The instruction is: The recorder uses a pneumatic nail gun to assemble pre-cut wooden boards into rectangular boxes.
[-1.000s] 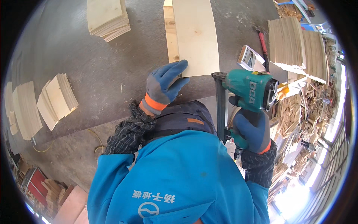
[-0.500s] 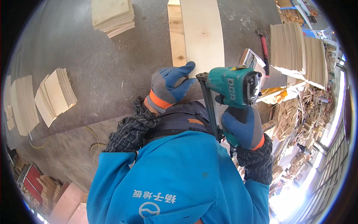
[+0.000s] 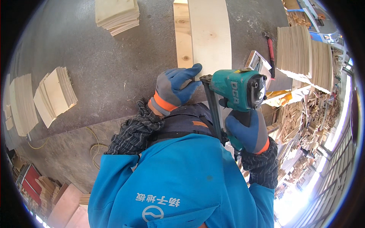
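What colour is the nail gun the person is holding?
The handheld nail gun is teal green with a black nose, clearest in the head view.

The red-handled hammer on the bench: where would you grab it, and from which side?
Grip the hammer by its red handle, coming from above. It lies flat on the bench with the handle running away from the person, wedged between a metal box and a plywood stack, so the sides are crowded and only the top is free. The right hand is nearer, but holds the nail gun.
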Available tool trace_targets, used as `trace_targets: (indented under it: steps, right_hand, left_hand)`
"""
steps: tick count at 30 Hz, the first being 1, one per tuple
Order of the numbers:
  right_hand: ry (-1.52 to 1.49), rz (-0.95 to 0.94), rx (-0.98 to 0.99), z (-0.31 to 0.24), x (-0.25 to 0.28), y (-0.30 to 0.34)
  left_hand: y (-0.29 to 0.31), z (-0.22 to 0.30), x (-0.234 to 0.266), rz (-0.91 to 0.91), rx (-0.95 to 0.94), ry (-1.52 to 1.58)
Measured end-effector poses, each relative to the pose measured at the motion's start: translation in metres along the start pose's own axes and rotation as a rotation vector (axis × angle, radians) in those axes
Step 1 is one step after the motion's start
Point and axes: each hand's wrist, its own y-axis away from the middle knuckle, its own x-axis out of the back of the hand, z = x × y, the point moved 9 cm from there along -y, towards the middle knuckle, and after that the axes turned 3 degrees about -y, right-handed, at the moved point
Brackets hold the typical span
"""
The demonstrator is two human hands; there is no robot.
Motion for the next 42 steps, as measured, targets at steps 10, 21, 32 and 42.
trace_targets:
  steps: [10,21,32,42]
  right_hand:
    - [-0.009,0.032,0.001,0.004,0.001,0.003]
    - [-0.188,0.112,-0.026,0.005,0.017,0.015]
    - [-0.137,0.056,-0.045,0.017,0.019,0.012]
    - [-0.129,0.132,-0.01,0.009,0.031,0.019]
  left_hand:
    - [0.0,0.0,-0.003,-0.006,0.0,0.01]
    - [-0.001,0.004,-0.001,0.017,0.008,0.009]
    - [0.0,0.005,-0.002,0.028,0.001,0.014]
    - [-0.001,0.004,-0.001,0.05,0.001,0.001]
